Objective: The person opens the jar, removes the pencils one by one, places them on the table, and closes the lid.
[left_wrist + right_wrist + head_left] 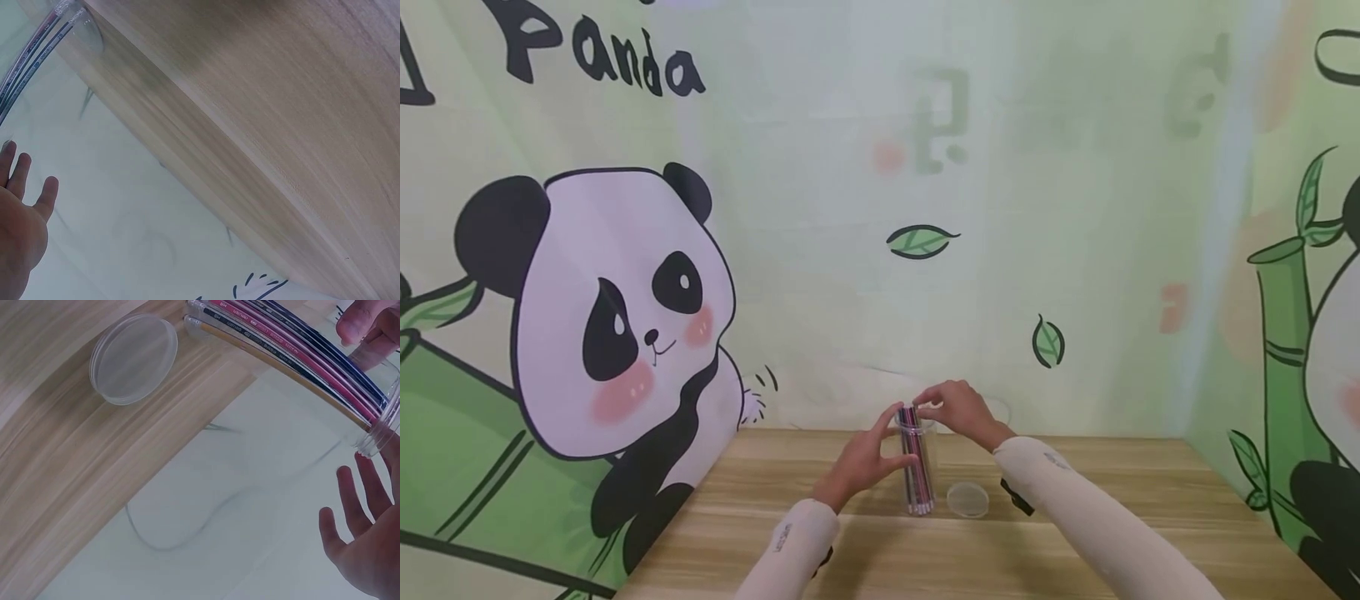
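A tall clear jar (932, 467) full of pencils (281, 350) stands on the wooden table. Dark blue, pink, black and orange-brown pencils show through its wall. My left hand (861, 461) holds the jar from the left, thumb across the front and a finger up at the rim. At the top, my right hand (961, 410) has its thumb and index finger at the pencil ends; I cannot tell whether they pinch any. Its other fingers fan out below the rim in the right wrist view. A round clear lid (967, 500) lies right of the jar.
The wooden table (1075, 517) meets a pale green cloth backdrop (1075, 250) just behind the jar. Pandas, bamboo and leaves are printed on this cloth, which also runs along both sides.
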`<state>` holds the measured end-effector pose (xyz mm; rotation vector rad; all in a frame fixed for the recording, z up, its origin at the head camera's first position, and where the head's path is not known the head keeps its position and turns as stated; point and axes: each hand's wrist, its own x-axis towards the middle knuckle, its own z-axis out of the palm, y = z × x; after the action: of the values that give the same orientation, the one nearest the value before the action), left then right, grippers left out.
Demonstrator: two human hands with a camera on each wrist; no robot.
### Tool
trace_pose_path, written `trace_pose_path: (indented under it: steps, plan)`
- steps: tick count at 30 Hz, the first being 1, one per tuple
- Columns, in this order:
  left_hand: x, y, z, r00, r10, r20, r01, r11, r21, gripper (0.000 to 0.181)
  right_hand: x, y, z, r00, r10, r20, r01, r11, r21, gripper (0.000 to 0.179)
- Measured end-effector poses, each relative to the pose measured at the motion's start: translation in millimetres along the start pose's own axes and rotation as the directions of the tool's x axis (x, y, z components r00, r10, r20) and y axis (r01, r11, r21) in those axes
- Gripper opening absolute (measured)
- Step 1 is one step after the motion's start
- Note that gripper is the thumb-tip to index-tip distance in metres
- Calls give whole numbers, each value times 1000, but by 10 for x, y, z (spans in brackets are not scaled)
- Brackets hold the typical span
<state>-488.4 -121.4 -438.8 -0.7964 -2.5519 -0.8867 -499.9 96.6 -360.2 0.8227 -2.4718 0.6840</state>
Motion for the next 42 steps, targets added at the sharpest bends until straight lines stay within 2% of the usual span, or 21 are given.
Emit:
trace_pose_path:
  steps: [7, 12, 17, 24, 33, 42]
  plan:
    - [0, 8, 5, 1000, 12, 5, -12, 1000, 3, 95, 7, 56, 46, 998, -38, -56, 39, 999, 8, 12]
    - [-2, 2, 3, 1000, 14, 7, -14, 1000, 15, 96, 27, 90, 47, 996, -78, -46, 78, 997, 1, 11]
    - [0, 20, -3, 1000, 6, 12, -6, 1000, 8, 95, 28, 85, 17, 995, -102, -12, 102, 994, 41, 10]
    - [-5, 27, -2, 1000, 13, 11, -13, 1000, 10, 94, -1, 61, 4, 995, -74, 65, 65, 989, 130, 10]
    - [-16, 16, 7, 1000, 7, 9, -7, 1000, -1, 94, -31, 69, 42, 997, -73, 7, 71, 988, 140, 10]
    - [-5, -1, 27, 1000, 1, 9, -1, 1000, -10, 97, 39, 31, -110, 998, -50, -28, 52, 993, 101, 11]
